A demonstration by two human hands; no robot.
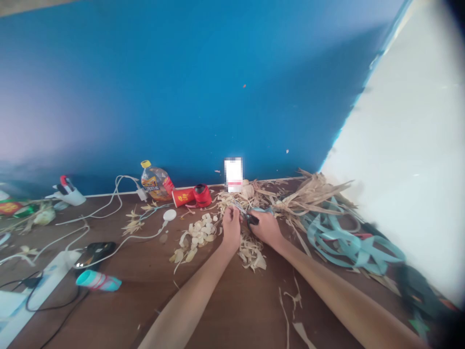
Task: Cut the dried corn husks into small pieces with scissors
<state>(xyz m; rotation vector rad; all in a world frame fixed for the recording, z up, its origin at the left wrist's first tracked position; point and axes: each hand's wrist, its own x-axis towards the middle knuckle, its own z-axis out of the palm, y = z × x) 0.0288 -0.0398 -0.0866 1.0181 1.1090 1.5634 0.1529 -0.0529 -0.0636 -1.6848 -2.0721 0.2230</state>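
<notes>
My right hand [267, 227] is closed around the handles of a pair of scissors [250, 214] with pale blue grips; the blades point left toward my left hand [231, 227]. That hand is pinched shut on a small piece of dried husk at the blade tips. Both hands hover over a heap of cut husk scraps [250, 252] on the brown table [232, 300]. A pile of small pale cut pieces [199, 233] lies just left of my left hand.
Long dried husks [312, 196] and teal ribbon [345, 240] lie at the right. A bottle [156, 182], red cup [183, 196] and red tape roll [202, 195] stand by the blue wall. Cables, a power strip [43, 278], a phone [95, 252] and a teal tube [98, 281] lie left.
</notes>
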